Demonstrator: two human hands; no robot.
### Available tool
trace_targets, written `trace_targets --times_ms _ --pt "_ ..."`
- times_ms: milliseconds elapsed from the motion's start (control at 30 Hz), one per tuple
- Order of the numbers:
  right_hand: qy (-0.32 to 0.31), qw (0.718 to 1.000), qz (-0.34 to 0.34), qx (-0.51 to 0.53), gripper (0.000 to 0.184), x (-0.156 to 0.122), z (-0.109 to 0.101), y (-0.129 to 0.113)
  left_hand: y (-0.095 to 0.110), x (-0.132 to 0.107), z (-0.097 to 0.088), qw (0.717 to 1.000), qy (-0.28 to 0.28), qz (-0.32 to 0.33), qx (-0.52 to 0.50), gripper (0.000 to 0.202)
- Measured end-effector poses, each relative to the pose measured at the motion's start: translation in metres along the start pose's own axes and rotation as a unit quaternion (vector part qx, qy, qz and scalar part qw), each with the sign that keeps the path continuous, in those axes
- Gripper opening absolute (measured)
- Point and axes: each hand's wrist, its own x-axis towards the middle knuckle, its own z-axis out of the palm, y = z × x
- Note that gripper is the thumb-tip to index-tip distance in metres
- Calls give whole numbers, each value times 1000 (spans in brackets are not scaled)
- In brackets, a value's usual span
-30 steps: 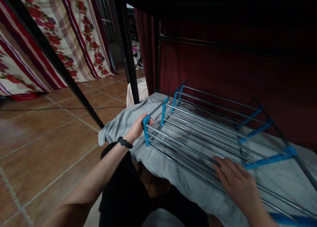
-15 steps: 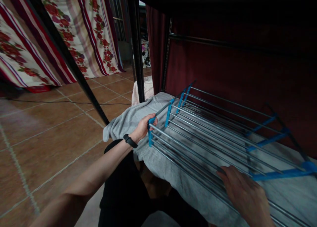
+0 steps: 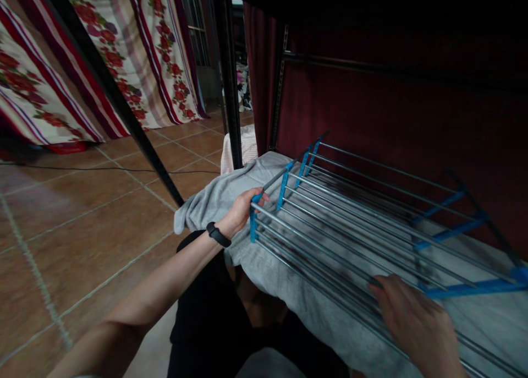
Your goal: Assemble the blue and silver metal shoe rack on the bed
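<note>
A metal rack of several thin tubes with blue plastic brackets, the rack (image 3: 330,196), lies tilted over a grey blanket (image 3: 264,273). My left hand (image 3: 243,208), with a black band on its wrist, is closed around the rack's near left corner beside a blue bracket (image 3: 253,224). Lower right, my right hand (image 3: 416,317) is wrapped over the front tubes, its fingers mostly hidden beneath the palm. A longer blue bracket (image 3: 470,289) joins the tubes just beyond that hand.
Black metal posts (image 3: 231,81) frame the space, and a dark overhang covers the top. Dark red cloth (image 3: 371,108) hangs behind the rack. Brown floor tiles (image 3: 103,246) with a thin cable (image 3: 124,169) lie to the left, below a floral curtain (image 3: 115,48).
Both hands and the rack appear shifted very slightly to the right in view. Each hand keeps its hold on the rack.
</note>
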Motion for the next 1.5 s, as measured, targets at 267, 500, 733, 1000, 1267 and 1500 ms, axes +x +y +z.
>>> trace_targets --times_ms 267,500,733,1000,1267,1500 --pt "-18 1000 -4 3 24 -2 5 -1 1 1 -2 998 -11 22 66 35" --pt "-4 1000 -5 10 27 -1 3 1 4 1 1 977 8 78 200 31" --pt "-9 1000 7 9 25 -3 3 1 5 0 7 966 23 86 245 31" --pt "-8 1000 6 11 25 2 2 -2 10 2 0 977 -31 60 202 28" --pt "-21 1000 -18 2 23 5 6 -3 11 9 -4 989 -75 -6 127 29" --pt "-39 999 -24 12 24 3 11 -7 6 9 -2 989 -59 18 131 28"
